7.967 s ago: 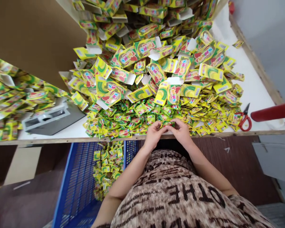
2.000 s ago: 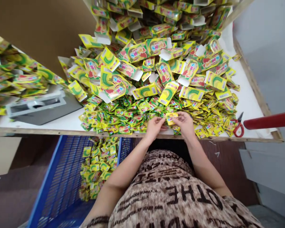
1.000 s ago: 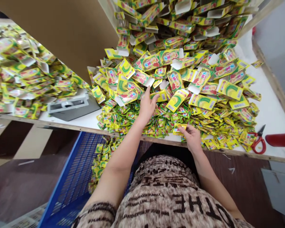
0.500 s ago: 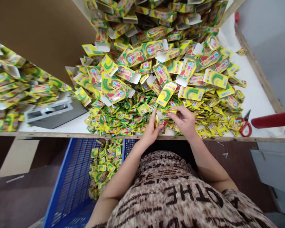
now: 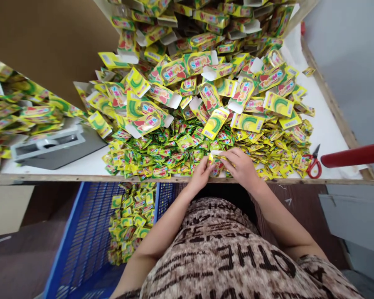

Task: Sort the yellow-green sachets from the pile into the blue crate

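Observation:
Close to the table's front edge, my left hand (image 5: pixel 200 173) is closed around a small yellow-and-green cardboard box (image 5: pixel 211 159), mostly hidden by the fingers. My right hand (image 5: pixel 242 167) has its fingertips pinched at the box's open end, where a white flap (image 5: pixel 217 153) shows. Whether anything is inside the box cannot be seen. Just beyond both hands lies a pile of small green sachets (image 5: pixel 174 149), with yellow sachets (image 5: pixel 271 149) to the right. Printed cardboard boxes (image 5: pixel 174 71), several with white flaps open, are heaped behind them.
Left of the pile stands a grey tape dispenser (image 5: pixel 75 151) beside a large brown cardboard sheet (image 5: pixel 56 37). Red-handled scissors (image 5: pixel 314 166) and a red bar (image 5: pixel 355 154) are at the right. Below the table, a blue crate (image 5: pixel 68 236) holds filled-looking boxes (image 5: pixel 134 216).
My right fingers have moved from over a yellow piece at the box's mouth onto its white flap. The box has turned more into my left hand. The view has shifted slightly.

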Demonstrator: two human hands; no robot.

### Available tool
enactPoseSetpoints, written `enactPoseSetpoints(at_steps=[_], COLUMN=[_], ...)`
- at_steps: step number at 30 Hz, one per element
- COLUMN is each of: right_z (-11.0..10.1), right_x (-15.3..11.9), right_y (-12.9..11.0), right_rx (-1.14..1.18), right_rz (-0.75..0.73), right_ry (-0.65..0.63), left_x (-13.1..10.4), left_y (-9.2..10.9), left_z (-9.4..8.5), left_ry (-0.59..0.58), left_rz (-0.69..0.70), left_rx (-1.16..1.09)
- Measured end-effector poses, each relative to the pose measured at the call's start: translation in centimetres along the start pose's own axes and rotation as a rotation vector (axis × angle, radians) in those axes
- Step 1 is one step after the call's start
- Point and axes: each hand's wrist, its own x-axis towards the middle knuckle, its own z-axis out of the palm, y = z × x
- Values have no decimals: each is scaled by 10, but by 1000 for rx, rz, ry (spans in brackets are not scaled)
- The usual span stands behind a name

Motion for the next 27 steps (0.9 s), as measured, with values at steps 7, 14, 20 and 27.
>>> enactPoseSetpoints(at_steps=[7,14,20,27], right_z=[-20,-14,0,12], right_x=[16,21,6,-13], right_y=[-24,-8,-5,1], right_rx=[-307,-12,-156,-83], right_rz=[61,22,-155,-69], right_ry=[-369,-189,-179,-93], left_x=[-5,-3,-3,-3], left_y=[1,1,-2,-1], left_z=[4,-2,-7,-9], left_ry=[-42,-54,-65,-109], left_rz=[13,-38,-37,-57], left_rx=[-53,-71,-45,-86])
